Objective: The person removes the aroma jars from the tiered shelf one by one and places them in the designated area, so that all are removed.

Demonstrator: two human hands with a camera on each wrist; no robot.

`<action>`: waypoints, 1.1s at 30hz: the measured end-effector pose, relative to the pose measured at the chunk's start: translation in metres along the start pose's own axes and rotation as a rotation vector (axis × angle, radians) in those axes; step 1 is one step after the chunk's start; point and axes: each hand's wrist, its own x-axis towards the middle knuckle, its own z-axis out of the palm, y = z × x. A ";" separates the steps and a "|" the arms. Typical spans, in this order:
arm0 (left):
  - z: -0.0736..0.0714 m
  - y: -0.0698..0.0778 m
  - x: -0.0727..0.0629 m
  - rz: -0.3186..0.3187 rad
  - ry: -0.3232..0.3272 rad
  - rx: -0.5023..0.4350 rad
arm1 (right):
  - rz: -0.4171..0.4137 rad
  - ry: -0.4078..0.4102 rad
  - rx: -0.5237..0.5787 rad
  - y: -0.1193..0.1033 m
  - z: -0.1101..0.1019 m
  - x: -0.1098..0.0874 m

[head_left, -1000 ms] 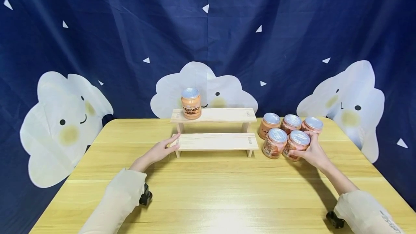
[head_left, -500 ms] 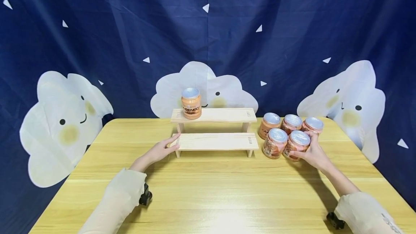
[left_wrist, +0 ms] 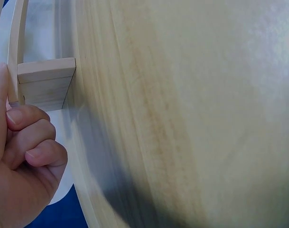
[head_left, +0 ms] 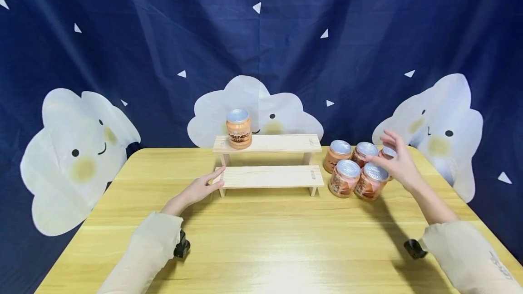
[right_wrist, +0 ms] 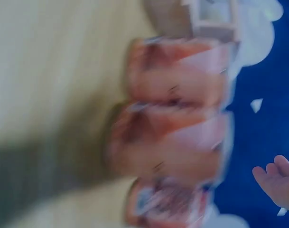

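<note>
On the left, my left hand [head_left: 196,189] pinches the left end of the lower shelf [head_left: 265,177] of a pale two-step wooden stand. The left wrist view shows its curled fingers [left_wrist: 37,137] beside the stand's leg [left_wrist: 47,71]. One orange jar [head_left: 239,129] with a silver lid stands on the left part of the upper shelf [head_left: 286,143]. My right hand [head_left: 398,162] hovers over the right side of a cluster of similar jars [head_left: 344,179], fingers spread and holding nothing. It partly hides the back right jar [head_left: 386,152]. The jars [right_wrist: 172,142] look blurred in the right wrist view.
The jars stand close together just right of the stand, two in front and several behind. Light wooden tabletop [head_left: 278,235] spreads in front of both. A dark blue curtain [head_left: 163,22] with white clouds hangs behind the table's back edge.
My right hand has let go of the front right jar and risen above the cluster, its fingers now spread. The left hand stays at the lower shelf. The head view has shifted slightly.
</note>
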 end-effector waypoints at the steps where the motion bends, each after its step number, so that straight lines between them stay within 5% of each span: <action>1: 0.000 0.000 0.000 -0.001 0.000 0.000 | 0.001 -0.009 0.012 -0.008 0.002 0.006; 6: -0.001 0.002 0.001 0.006 -0.001 -0.015 | -0.033 -0.064 0.092 -0.039 0.029 0.033; 14: -0.002 0.000 -0.008 0.009 -0.006 -0.053 | -0.056 -0.166 0.234 -0.062 0.102 0.062; 24: 0.003 -0.001 -0.006 0.039 0.015 -0.034 | -0.052 -0.303 0.325 -0.088 0.165 0.073; 33: 0.003 -0.001 -0.002 0.022 0.005 -0.058 | -0.055 -0.334 0.362 -0.107 0.210 0.084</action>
